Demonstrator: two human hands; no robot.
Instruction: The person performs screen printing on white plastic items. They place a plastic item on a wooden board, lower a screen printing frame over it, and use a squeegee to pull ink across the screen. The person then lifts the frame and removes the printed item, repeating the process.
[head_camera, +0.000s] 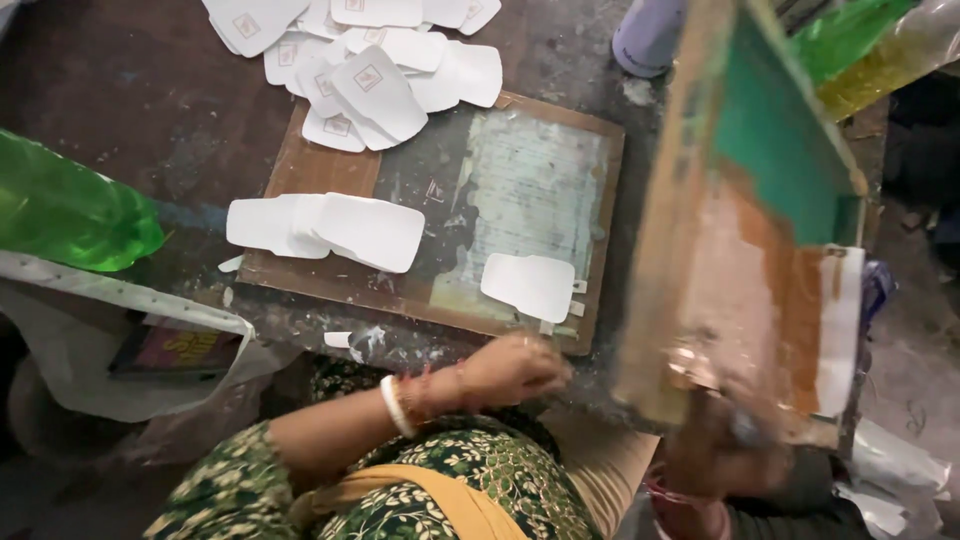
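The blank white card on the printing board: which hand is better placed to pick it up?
Left. The left hand sits at the board's near edge, just below the white card, and looks free. The right hand grips the lifted wooden screen frame.

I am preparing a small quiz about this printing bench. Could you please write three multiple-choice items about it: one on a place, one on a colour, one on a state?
1. Where does the single white card lie?
A. on the brown board
B. inside the plastic bag
C. on the person's lap

2. What colour is the bottle at the left edge?
A. red
B. green
C. black

3. How does the wooden screen frame stand?
A. flat on the board
B. lifted and tilted
C. on the floor

Answers:
1 A, the card rests on the board, near the left hand.
2 B, it is translucent green.
3 B, the right hand holds its lower edge, raised off the board.
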